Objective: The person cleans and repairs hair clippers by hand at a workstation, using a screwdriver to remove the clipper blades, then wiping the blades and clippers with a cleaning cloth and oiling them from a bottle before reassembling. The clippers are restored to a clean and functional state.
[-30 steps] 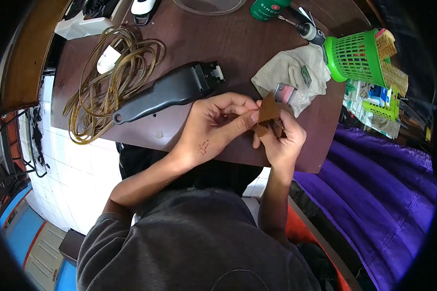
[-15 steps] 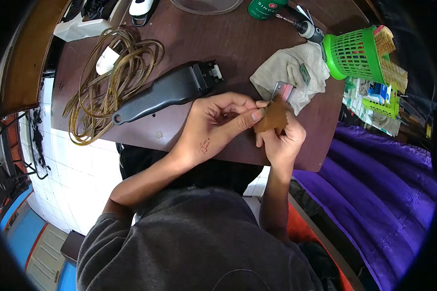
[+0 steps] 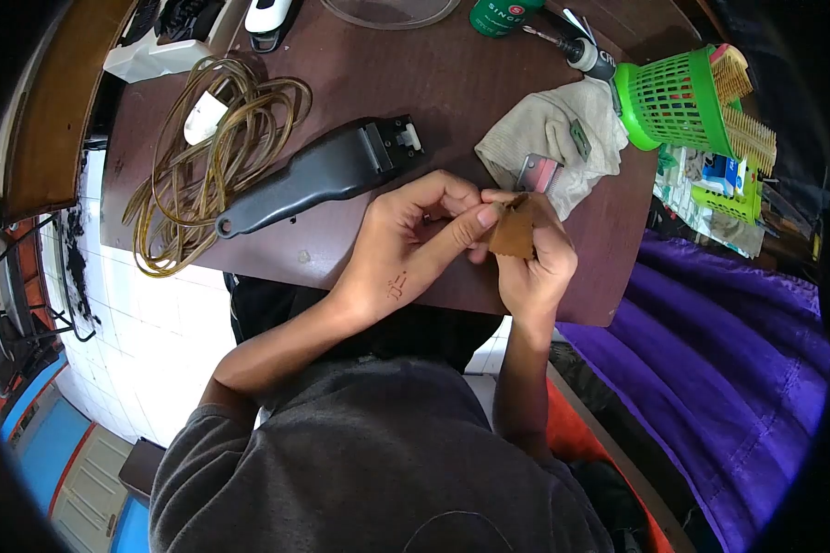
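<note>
The person wears a dark grey short-sleeved T-shirt [image 3: 369,461] of soft, slightly faded cloth, with a thin pale curved line [image 3: 452,527] across its front. The left sleeve [image 3: 194,429] ends above the elbow, leaving the forearm bare. A small dark ink mark [image 3: 397,286] of a few short strokes sits on the back of the left grip [image 3: 415,244], close to the wrist.
</note>
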`<state>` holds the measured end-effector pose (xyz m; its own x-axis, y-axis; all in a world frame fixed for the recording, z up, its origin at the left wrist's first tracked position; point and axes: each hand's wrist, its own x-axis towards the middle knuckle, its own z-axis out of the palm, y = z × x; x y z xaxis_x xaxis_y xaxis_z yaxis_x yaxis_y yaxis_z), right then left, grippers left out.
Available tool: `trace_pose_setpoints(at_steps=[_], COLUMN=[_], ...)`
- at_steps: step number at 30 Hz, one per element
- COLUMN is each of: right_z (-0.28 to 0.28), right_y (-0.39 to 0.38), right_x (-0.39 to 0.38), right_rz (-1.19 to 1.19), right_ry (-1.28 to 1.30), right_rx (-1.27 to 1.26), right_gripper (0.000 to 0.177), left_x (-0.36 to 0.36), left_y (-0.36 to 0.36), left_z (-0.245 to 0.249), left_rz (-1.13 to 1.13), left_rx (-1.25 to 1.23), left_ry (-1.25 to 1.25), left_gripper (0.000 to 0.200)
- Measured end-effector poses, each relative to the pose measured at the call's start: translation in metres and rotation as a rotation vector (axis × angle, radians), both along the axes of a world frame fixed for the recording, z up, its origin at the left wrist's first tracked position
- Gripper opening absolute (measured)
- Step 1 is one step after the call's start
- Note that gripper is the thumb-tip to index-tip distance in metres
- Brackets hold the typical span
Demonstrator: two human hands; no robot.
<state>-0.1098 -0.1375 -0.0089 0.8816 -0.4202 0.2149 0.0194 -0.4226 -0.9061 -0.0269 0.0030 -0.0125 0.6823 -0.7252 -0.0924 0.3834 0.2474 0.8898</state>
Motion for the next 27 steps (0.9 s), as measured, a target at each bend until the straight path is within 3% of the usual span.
trace_pose_setpoints(at_steps=[7,9,11,12,14,16,18,19,20,24,27], right_z=[-0.009,-0.005,-0.007,-0.012,-0.02,-0.021,-0.022,-0.022,-0.023,-0.027,-0.015], right_y=[-0.002,0.002,0.002,0.002,0.003,0.006,0.007,0.005,0.004,0.001,-0.001], right_x=[0.0,-0.003,-0.007,-0.006,0.001,0.006,0.005,0.002,0.0,0.001,0.001], right_rz=[0.042,-0.008,-0.009,-0.01,0.0,-0.024,-0.046,-0.042,-0.037,0.026,0.041], right_ry=[-0.106,-0.024,0.027,0.027,-0.159,-0.198,-0.237,-0.233,-0.227,-0.323,-0.253], right_rx=[-0.185,-0.092,0.096,0.096,0.017,0.042,0.069,-0.027,-0.123,-0.107,-0.112], right_gripper=[0.03,0.031,0.034,0.034,0.036,0.036,0.036,0.036,0.036,0.039,0.038], left_x=[-0.003,-0.005,-0.008,-0.007,-0.004,-0.006,-0.009,-0.005,-0.002,0.005,0.004], left_y=[-0.003,-0.004,-0.004,-0.004,-0.003,-0.005,-0.006,-0.003,-0.001,0.004,0.008], left_z=[0.003,0.001,-0.007,-0.007,-0.006,-0.008,-0.006,-0.006,-0.003,-0.001,0.002], left_rz=[0.082,0.105,0.085,0.084,0.095,0.126,0.094,0.054,0.054,-0.063,-0.158], left_rx=[0.092,0.075,0.094,0.093,0.152,0.142,-0.01,0.04,0.04,0.054,0.052], left_ry=[-0.026,-0.024,-0.156,-0.157,-0.507,-0.576,-0.128,-0.06,-0.06,-0.013,0.02], left_gripper=[0.013,0.012,0.012,0.012,0.011,0.013,0.015,0.015,0.015,0.013,0.015])
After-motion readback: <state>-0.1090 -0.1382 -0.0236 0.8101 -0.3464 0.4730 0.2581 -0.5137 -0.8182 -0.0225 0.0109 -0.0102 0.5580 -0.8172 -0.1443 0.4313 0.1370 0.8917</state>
